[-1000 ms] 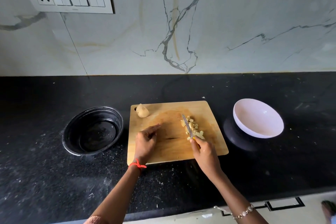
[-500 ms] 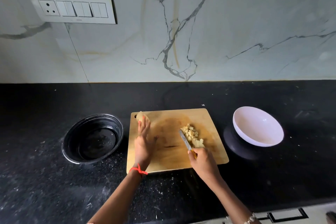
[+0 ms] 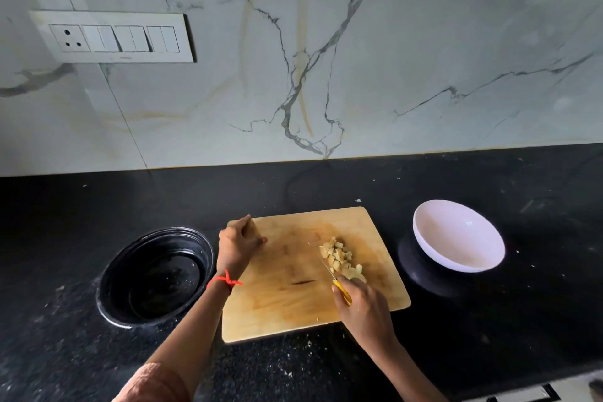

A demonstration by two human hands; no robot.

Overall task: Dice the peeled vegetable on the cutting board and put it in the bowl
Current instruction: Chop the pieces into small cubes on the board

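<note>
I observed a black speckled countertop (image 3: 489, 336) backed by a white marble wall (image 3: 391, 59). Nearest to me, the right hand (image 3: 363, 312) was closed around the yellow handle of a knife (image 3: 339, 287), its blade lying on the wooden cutting board (image 3: 284, 297). Just beyond that hand's knuckles, touching the blade's right side, lay the pile of diced vegetable (image 3: 341, 258). Farther away, the left hand (image 3: 239, 243) sat at the board's far left corner, fingers curled; I could not tell what it covered. A red thread (image 3: 225, 281) circled that wrist. Left of the left hand stood a black bowl (image 3: 156, 274); right of the right hand, apart from the board, stood the white bowl (image 3: 458, 235). A switch panel (image 3: 114, 37) was on the wall above the left hand.
</note>
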